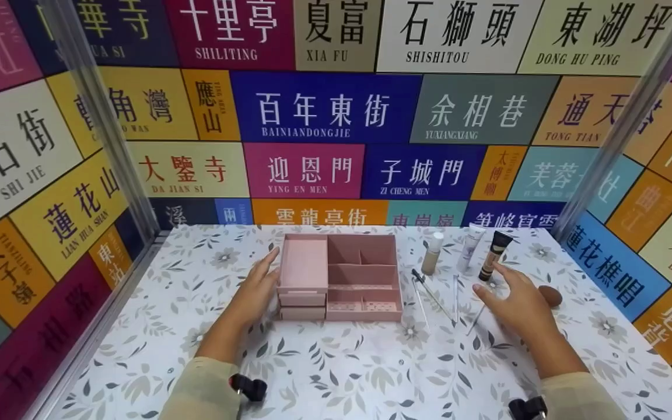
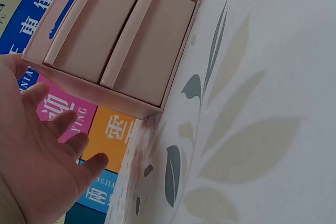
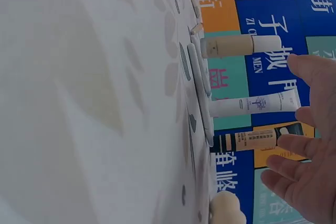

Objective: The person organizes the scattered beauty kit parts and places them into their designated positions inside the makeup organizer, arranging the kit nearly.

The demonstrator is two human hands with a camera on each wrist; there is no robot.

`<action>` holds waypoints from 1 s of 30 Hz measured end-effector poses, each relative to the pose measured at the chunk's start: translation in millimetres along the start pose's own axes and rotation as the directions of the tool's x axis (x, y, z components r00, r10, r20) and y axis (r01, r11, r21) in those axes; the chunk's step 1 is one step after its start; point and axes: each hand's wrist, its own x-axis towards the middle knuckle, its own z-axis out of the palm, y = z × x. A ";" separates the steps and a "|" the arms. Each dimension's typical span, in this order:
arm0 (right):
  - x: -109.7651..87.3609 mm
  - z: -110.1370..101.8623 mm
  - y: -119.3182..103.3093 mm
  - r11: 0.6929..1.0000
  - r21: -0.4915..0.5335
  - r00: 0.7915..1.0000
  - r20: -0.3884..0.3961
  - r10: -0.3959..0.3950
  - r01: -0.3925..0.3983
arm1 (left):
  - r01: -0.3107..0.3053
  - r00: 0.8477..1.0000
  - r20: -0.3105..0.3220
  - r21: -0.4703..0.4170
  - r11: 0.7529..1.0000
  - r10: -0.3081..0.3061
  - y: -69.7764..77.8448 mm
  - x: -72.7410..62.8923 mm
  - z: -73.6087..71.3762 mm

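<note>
A pink desktop organizer (image 1: 363, 278) has open compartments on its right and a flat-topped section with two drawers (image 2: 152, 40) on its left. Beside its left wall is my left hand (image 1: 252, 291), fingers loosely extended and fingertips right at the side. My right hand (image 1: 521, 306) hovers over the table's right part, fingers spread, holding nothing. Just beyond its fingertips stands a black-and-beige squeeze tube (image 3: 254, 139). Next to that are a white squeeze tube (image 3: 254, 103) and a beige bottle with a white cap (image 3: 236, 45), all upright.
Several slim sticks, among them a dark-tipped one (image 1: 429, 293), lie between the organizer and my right hand. A brown rounded object (image 1: 550, 296) sits behind that hand. The table (image 1: 312, 373) wears a leaf-patterned cover; colourful lettered panels (image 1: 324, 108) stand behind it.
</note>
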 end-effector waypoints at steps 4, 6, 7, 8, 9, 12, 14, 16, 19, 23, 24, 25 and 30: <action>1.1 2.5 5.7 0.998 0.063 0.999 0.028 0.027 -0.029 | -0.022 1.000 0.005 -0.072 0.997 0.022 -1.8 1.7 3.0; 1.1 3.9 9.4 0.995 0.097 0.998 0.050 0.029 -0.034 | -0.025 1.000 0.015 -0.097 0.995 0.027 -3.4 2.9 4.0; 0.9 4.6 11.2 0.993 0.112 0.997 0.062 0.034 -0.041 | -0.026 0.999 0.023 -0.108 0.994 0.029 -4.4 3.2 4.4; 0.8 5.2 13.1 0.991 0.123 0.996 0.076 0.039 -0.048 | -0.020 0.999 0.028 -0.122 0.992 0.024 -5.1 3.5 4.9; 0.2 5.4 14.5 0.989 0.134 0.995 0.093 0.048 -0.060 | -0.015 0.999 0.036 -0.136 0.991 0.020 -5.7 3.5 5.2; -1.9 5.5 17.9 0.977 0.175 0.983 0.156 0.097 -0.124 | 0.010 0.998 0.058 -0.179 0.984 0.000 -7.2 2.8 6.2; -3.4 5.5 19.1 0.966 0.203 0.974 0.193 0.123 -0.162 | 0.026 0.997 0.072 -0.218 0.976 -0.011 -7.7 2.3 7.1; -4.4 6.2 19.4 0.952 0.236 0.965 0.220 0.142 -0.194 | 0.035 0.996 0.089 -0.261 0.965 -0.012 -8.5 1.5 8.1; -5.5 8.4 19.2 0.936 0.283 0.960 0.239 0.144 -0.210 | 0.047 0.994 0.106 -0.336 0.941 -0.012 -10.0 1.3 10.4; -5.7 11.9 19.2 0.915 0.337 0.958 0.248 0.143 -0.224 | 0.057 0.994 0.112 -0.360 0.931 -0.018 -11.3 1.8 13.0; -5.5 13.2 19.6 0.913 0.341 0.959 0.247 0.141 -0.222 | 0.063 0.993 0.113 -0.355 0.933 -0.024 -11.4 1.9 13.2; -5.4 14.4 19.8 0.912 0.345 0.959 0.247 0.139 -0.221 | 0.064 0.993 0.114 -0.352 0.934 -0.025 -11.6 2.2 13.5; -4.2 20.8 21.8 0.926 0.316 0.961 0.241 0.134 -0.208 | 0.075 0.993 0.115 -0.347 0.935 -0.037 -11.7 1.9 13.6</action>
